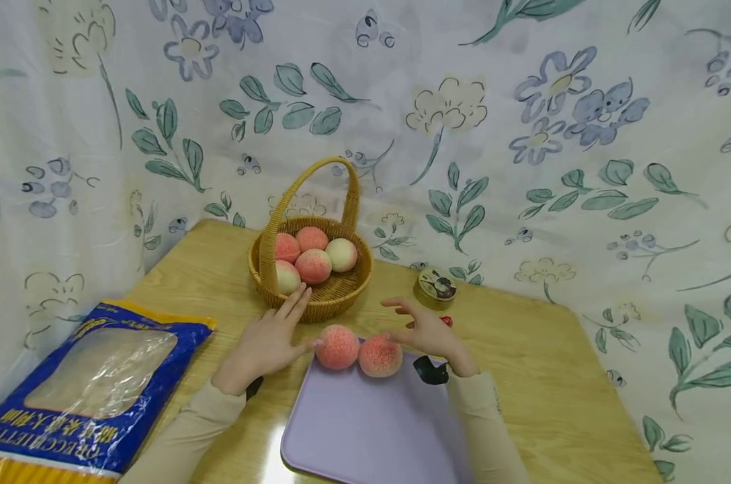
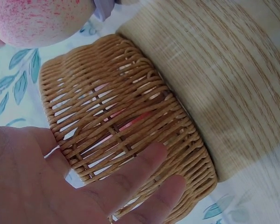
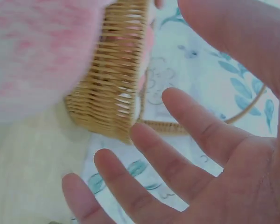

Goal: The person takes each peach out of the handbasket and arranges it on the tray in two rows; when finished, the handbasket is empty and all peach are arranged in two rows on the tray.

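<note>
Two pink peaches, the left one [image 1: 337, 347] and the right one [image 1: 380, 355], sit side by side at the far end of a lavender tray [image 1: 371, 430]. Behind them stands a wicker basket [image 1: 326, 310] with a tall handle, holding several pink and cream peaches [image 1: 314, 266]. My left hand [image 1: 269, 343] has extended fingers at the basket's front left; its thumb tip is at the left peach. In the left wrist view those fingers lie before the basket's wall [image 2: 112, 112]. Fingers spread, my right hand [image 1: 427, 331] holds nothing; its thumb is at the right peach, seen large in the right wrist view [image 3: 37, 56].
A blue and yellow pasta bag [image 1: 93, 376] lies on the left of the wooden table [image 1: 559, 376]. Behind my right hand are a round tin [image 1: 436, 286] and a small red object [image 1: 447, 320]. A floral curtain [image 1: 365, 101] hangs along the back.
</note>
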Demonstrator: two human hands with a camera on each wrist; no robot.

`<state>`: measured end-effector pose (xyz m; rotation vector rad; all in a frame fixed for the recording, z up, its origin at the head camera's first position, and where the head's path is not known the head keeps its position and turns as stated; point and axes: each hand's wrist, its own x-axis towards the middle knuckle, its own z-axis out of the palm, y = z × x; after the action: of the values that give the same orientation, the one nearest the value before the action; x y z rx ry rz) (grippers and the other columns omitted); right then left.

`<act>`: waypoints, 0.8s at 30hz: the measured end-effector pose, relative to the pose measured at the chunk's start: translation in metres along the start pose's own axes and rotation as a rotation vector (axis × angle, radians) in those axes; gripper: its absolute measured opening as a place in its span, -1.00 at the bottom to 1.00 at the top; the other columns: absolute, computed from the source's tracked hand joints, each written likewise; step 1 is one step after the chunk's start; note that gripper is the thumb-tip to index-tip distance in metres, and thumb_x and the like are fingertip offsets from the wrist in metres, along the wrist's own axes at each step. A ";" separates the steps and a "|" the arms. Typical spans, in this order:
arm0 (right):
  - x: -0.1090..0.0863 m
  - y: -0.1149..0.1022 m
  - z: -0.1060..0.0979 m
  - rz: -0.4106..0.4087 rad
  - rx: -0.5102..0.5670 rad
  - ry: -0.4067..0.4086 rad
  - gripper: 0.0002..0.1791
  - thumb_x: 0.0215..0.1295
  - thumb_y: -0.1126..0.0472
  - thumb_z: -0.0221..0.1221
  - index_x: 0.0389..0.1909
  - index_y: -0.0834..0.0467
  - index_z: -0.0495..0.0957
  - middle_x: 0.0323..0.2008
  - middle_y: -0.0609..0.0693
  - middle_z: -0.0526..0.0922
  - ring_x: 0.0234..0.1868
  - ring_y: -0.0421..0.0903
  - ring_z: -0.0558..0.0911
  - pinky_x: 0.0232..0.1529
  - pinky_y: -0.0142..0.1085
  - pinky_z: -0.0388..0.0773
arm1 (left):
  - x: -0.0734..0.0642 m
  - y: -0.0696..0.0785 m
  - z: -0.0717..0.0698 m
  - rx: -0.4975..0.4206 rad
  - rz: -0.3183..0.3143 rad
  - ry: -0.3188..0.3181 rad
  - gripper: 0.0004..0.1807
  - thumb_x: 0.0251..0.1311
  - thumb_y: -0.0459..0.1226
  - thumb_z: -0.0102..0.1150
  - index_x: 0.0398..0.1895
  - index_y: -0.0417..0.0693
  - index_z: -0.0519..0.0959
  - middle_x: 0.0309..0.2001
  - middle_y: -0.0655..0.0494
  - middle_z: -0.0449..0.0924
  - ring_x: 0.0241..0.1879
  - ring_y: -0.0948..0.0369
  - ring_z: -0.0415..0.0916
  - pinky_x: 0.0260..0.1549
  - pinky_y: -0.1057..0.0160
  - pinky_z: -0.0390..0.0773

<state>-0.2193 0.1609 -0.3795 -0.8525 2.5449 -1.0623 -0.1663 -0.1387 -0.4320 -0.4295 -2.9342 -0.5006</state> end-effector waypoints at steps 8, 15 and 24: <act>0.041 -0.025 -0.009 -0.053 0.059 -0.006 -0.42 0.30 0.23 0.22 0.32 0.21 0.34 0.36 0.18 0.34 0.33 0.25 0.38 0.24 0.10 0.41 | -0.003 -0.006 -0.001 0.012 -0.021 -0.002 0.05 0.18 0.37 -0.05 0.56 -0.02 -0.07 0.57 0.02 -0.09 0.05 -0.22 0.51 -0.16 -0.21 0.54; 0.078 -0.038 -0.012 -0.031 0.089 -0.028 -0.44 0.35 0.16 0.18 0.35 0.08 0.33 0.41 0.17 0.28 0.37 0.22 0.35 0.23 0.07 0.44 | -0.007 -0.005 -0.004 0.004 -0.029 0.005 0.04 0.18 0.35 -0.03 0.56 -0.01 -0.06 0.57 0.04 -0.09 0.06 -0.23 0.51 -0.11 -0.22 0.52; 0.112 -0.034 -0.010 -0.008 0.185 -0.016 -0.43 0.37 0.15 0.14 0.37 0.15 0.30 0.37 0.23 0.31 0.36 0.24 0.35 0.22 0.05 0.44 | -0.004 0.004 -0.003 0.001 -0.024 -0.024 0.03 0.20 0.36 -0.08 0.57 0.02 -0.10 0.58 0.08 -0.12 0.12 -0.24 0.48 -0.05 -0.24 0.51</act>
<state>-0.2992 0.0798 -0.3491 -0.8186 2.3864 -1.2647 -0.1604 -0.1370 -0.4283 -0.4044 -2.9661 -0.5011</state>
